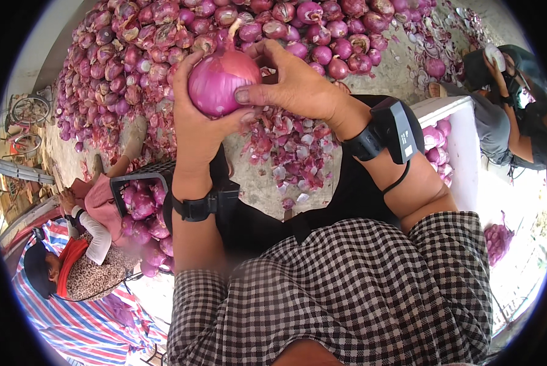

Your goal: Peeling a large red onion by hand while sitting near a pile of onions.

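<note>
Between my two hands is a large red onion (215, 88), smooth purple on the lower left, with a patch of duller reddish skin at the upper right and a dry pale stem pointing up. My left hand (191, 119) cups it from the left and below, its thumb underneath. On the other side my right hand (291, 85) is curled against the onion, its thumb pressed on the front and its fingers at the upper right edge. Below the hands, peeled onion skins (295, 149) litter the concrete floor.
A big heap of red onions (118, 67) spreads across the far side and left. Peeled onions fill a black crate (118, 183) at my left and a white box (465, 146) at my right. One person (84, 244) sits at the left; another person (511, 122) at the right holds an onion.
</note>
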### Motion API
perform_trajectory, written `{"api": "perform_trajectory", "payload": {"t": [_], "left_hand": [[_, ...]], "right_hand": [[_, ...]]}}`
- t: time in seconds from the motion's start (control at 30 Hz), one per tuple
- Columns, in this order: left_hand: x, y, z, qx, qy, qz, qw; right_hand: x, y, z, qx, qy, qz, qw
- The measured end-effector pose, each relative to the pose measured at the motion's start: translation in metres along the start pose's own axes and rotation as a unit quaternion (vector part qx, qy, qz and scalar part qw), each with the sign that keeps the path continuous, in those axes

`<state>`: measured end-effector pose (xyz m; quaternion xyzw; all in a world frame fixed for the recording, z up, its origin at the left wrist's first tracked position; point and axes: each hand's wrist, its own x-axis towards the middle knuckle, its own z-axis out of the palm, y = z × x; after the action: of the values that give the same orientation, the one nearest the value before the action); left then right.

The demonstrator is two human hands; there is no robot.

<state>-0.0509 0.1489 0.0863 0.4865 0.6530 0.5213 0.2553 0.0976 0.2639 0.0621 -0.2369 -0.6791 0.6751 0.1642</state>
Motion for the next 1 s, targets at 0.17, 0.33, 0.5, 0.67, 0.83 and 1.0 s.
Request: {"api": "perform_trajectory", "payload": {"t": [0.17,0.33,0.5,0.67,0.83,1.0], "left_hand": [[-0.003,0.009,0.003,0.087,0.019,0.018,0.996],[-0.001,0.011,0.000,0.175,0.003,0.080,0.981],[-0.002,0.014,0.004,0.220,-0.007,0.087,0.972],[-0.001,0.011,0.006,0.260,-0.018,0.123,0.958],[-0.002,0.015,0.010,0.294,-0.027,0.131,0.946],[-0.004,0.016,0.013,0.314,-0.028,0.123,0.941]], "right_hand": [[0.002,0.004,-0.005,0.059,-0.013,-0.019,0.998],[0.002,0.006,-0.010,0.012,-0.032,-0.040,0.999],[0.000,0.004,-0.014,-0.066,-0.019,-0.098,0.993],[0.002,0.007,-0.009,-0.082,-0.009,-0.071,0.994],[0.003,0.008,-0.005,-0.047,0.037,-0.097,0.993],[0.005,0.014,-0.005,-0.038,0.023,-0.090,0.995]]}}
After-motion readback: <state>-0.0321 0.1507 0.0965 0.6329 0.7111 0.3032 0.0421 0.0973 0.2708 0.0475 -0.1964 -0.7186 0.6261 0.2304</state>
